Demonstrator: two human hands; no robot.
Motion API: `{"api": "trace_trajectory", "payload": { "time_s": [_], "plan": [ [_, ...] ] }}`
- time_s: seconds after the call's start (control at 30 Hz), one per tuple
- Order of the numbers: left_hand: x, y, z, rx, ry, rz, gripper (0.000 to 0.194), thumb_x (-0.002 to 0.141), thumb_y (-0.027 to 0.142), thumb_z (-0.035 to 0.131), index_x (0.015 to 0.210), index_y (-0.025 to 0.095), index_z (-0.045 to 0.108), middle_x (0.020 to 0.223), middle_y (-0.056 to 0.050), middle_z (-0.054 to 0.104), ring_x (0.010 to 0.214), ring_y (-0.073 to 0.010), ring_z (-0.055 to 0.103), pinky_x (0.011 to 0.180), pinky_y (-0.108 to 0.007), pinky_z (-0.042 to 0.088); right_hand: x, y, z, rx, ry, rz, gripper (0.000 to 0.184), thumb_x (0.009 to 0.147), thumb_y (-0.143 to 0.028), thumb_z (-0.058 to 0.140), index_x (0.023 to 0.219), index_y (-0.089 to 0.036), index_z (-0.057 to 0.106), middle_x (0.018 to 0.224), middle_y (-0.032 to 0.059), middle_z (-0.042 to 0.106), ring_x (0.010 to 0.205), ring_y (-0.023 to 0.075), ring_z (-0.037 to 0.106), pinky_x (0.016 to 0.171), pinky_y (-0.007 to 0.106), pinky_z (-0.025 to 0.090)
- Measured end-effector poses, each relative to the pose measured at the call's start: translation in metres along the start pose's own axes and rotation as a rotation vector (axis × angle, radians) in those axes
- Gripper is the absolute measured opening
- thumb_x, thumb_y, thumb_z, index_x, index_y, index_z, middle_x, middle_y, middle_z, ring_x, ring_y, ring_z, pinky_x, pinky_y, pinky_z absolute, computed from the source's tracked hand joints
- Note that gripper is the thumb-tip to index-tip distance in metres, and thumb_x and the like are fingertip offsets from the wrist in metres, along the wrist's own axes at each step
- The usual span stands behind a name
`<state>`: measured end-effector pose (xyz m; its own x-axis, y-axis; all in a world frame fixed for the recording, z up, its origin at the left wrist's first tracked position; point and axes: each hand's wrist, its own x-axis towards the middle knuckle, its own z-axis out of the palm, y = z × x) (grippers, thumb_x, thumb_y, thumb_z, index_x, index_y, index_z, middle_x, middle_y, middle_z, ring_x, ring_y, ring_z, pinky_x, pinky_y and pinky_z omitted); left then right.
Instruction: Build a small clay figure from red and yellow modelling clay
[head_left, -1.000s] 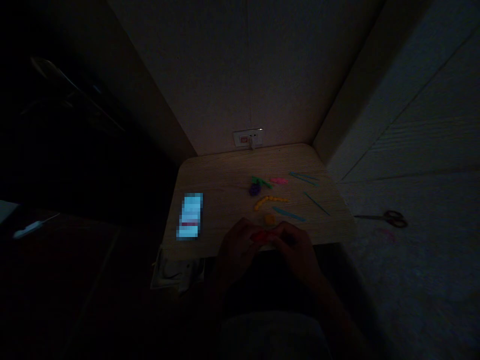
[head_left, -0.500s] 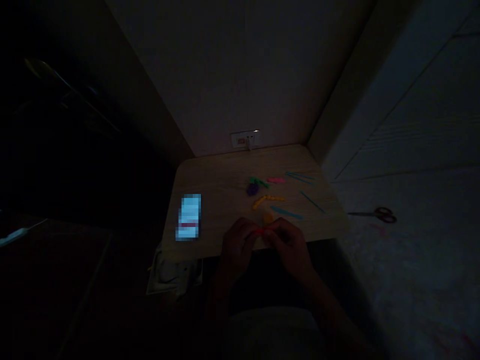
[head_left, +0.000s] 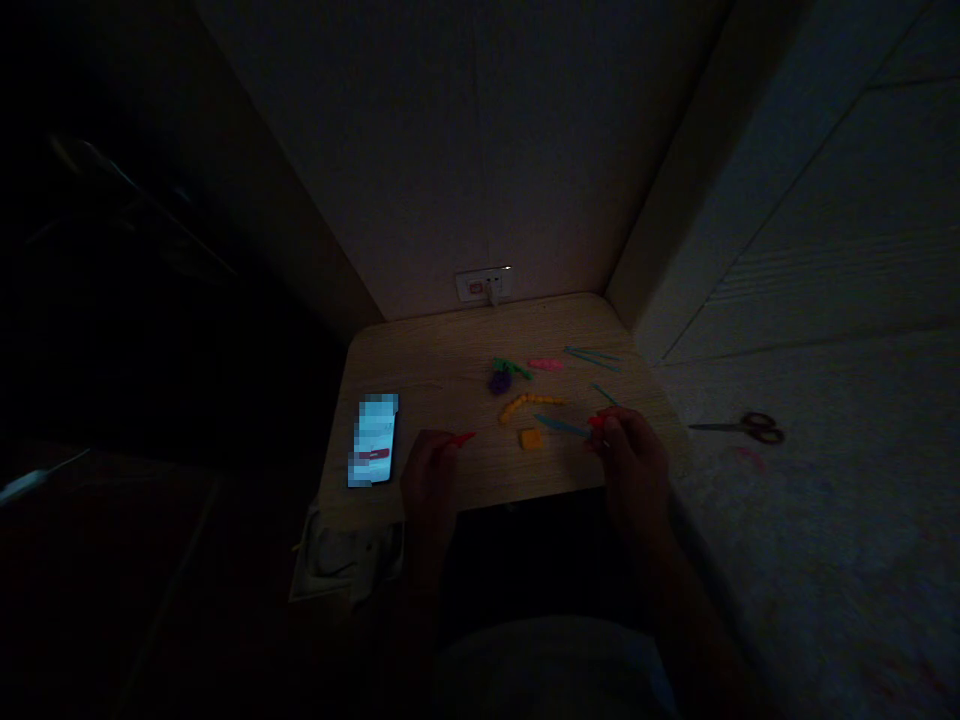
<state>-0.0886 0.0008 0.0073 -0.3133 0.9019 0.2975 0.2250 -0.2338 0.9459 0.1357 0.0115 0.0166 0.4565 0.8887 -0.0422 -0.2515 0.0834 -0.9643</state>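
My left hand (head_left: pixel 429 478) is closed on a piece of red modelling clay (head_left: pixel 463 438) whose pointed end sticks out to the right. In my right hand (head_left: pixel 634 465), a second lump of red clay (head_left: pixel 598 421) is pinched between thumb and fingers. Between the hands an orange clay block (head_left: pixel 531 438) lies on the wooden table (head_left: pixel 465 340). Behind it curves a bumpy yellow clay strip (head_left: pixel 529 400). A flat blue tool (head_left: pixel 559 425) reaches toward my right hand, which hides its right end.
Purple clay (head_left: pixel 500 383), green clay (head_left: pixel 514 368), pink clay (head_left: pixel 545 364) and thin teal sticks (head_left: pixel 592 356) lie farther back. A lit phone (head_left: pixel 373 440) is at the left. Scissors (head_left: pixel 750 428) lie to the right, off the table. Behind is a wall socket (head_left: pixel 484 286).
My hands have moved apart from their meeting point, left and right. The red clay between them is now in two pieces, one in each hand. The orange block shows fully.
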Motion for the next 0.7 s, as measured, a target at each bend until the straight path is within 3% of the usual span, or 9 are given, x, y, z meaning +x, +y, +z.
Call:
{"api": "trace_trajectory", "payload": {
  "time_s": [0.1,0.2,0.33,0.5,0.7],
  "plan": [
    [0.0,-0.003,0.005,0.003,-0.058,0.038,0.017,0.094,0.036,0.065,0.092,0.019,0.07,0.09,-0.002,0.064,0.085,-0.0172,0.061,0.077,-0.027,0.049,-0.004,-0.001,0.003,-0.062,-0.18,0.023,0.027,0.084,-0.048,0.079,0.095,-0.023,0.076,0.08,0.0012,0.072,0.065,0.0145,0.062,0.065,0.029,0.054],
    [0.003,-0.003,0.013,0.097,-0.094,0.075,0.012,0.093,0.03,0.064,0.095,0.02,0.07,0.093,-0.003,0.066,0.087,-0.0184,0.063,0.078,-0.029,0.051,-0.01,-0.001,0.01,-0.097,-0.269,0.065,0.027,0.087,-0.046,0.076,0.103,-0.024,0.08,0.083,0.0029,0.077,0.07,0.0171,0.067,0.073,0.034,0.057],
    [0.017,-0.013,0.015,0.343,-0.141,0.184,0.008,0.089,0.023,0.065,0.095,0.021,0.071,0.096,-0.005,0.068,0.092,-0.0225,0.064,0.085,-0.035,0.051,-0.011,-0.001,0.013,-0.137,-0.307,0.098,0.027,0.079,-0.04,0.082,0.102,-0.025,0.082,0.078,0.0025,0.078,0.072,0.0196,0.071,0.076,0.035,0.058],
    [0.035,-0.034,0.015,0.665,-0.19,0.195,0.009,0.09,0.019,0.062,0.096,0.021,0.07,0.1,-0.008,0.069,0.099,-0.0289,0.062,0.091,-0.045,0.049,-0.009,-0.003,0.011,-0.207,-0.312,0.105,0.024,0.077,-0.038,0.081,0.095,-0.022,0.081,0.066,0.0002,0.073,0.063,0.0182,0.067,0.065,0.032,0.055],
    [0.035,-0.043,0.021,0.702,-0.194,0.218,0.01,0.091,0.021,0.064,0.101,0.022,0.067,0.106,-0.009,0.068,0.104,-0.0302,0.06,0.097,-0.047,0.048,-0.012,0.0,0.01,-0.292,-0.313,0.017,0.025,0.083,-0.045,0.075,0.082,-0.021,0.071,0.061,-0.0019,0.062,0.056,0.0144,0.055,0.052,0.025,0.043]
  ]
}}
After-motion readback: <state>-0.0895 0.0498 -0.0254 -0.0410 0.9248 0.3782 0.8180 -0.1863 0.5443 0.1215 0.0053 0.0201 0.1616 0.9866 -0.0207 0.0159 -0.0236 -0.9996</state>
